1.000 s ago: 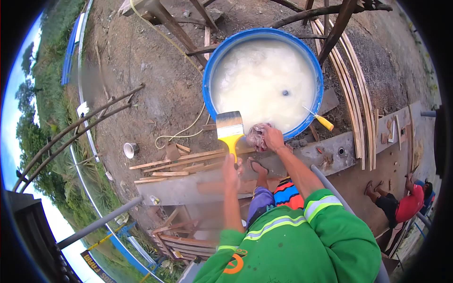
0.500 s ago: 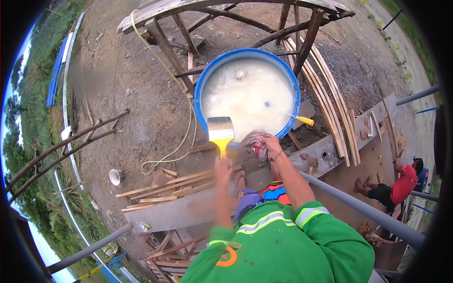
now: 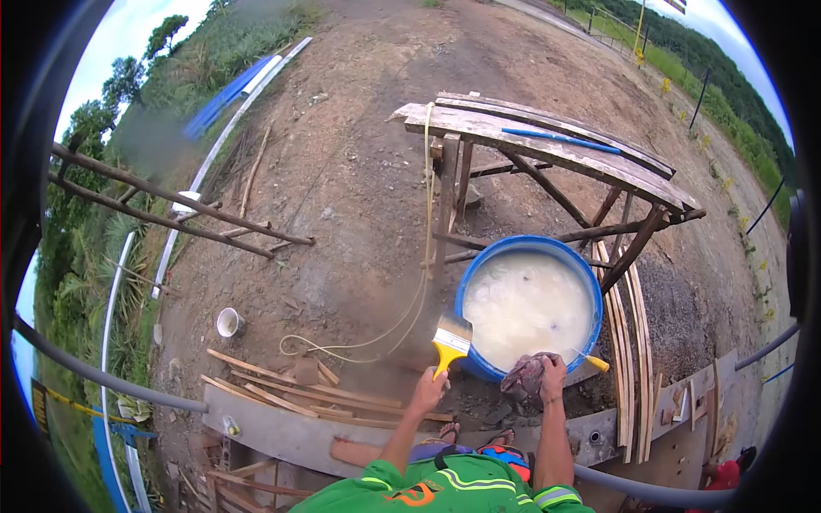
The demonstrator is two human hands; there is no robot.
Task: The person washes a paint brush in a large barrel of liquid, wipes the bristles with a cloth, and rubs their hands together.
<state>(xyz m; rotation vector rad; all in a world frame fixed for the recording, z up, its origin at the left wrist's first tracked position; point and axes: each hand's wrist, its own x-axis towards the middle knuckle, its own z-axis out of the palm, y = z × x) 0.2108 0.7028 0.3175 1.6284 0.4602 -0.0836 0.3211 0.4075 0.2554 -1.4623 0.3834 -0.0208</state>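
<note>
A wide paintbrush point(image 3: 452, 339) with a yellow handle is gripped in my left hand point(image 3: 428, 392), its bristles pointing up beside the barrel's near-left rim. My right hand point(image 3: 553, 376) clutches a bunched, wet-looking greyish rag point(image 3: 523, 374) at the near rim. Both hands are closed. In front of them stands a blue barrel point(image 3: 462, 303), filled with cloudy whitish liquid point(image 3: 532, 299). A tool with a yellow handle point(image 3: 597, 363) rests across the barrel's right rim, its thin shaft reaching inward over the liquid.
Behind the barrel stands a rough wooden trestle point(image 3: 556, 154) with a blue pipe point(image 3: 560, 141) on top. A pale hose point(image 3: 376, 344) loops over the dirt. Wooden strips point(image 3: 299, 389) lie at left, long boards point(image 3: 629, 359) at right. A grey railing point(image 3: 658, 494) crosses near me; a person in red point(image 3: 725, 474) is lower right.
The view has tilted up, so the barrel and hands sit lower and further right, and the trestle top shows. Both hands keep their hold; the rag's reddish patch no longer shows.
</note>
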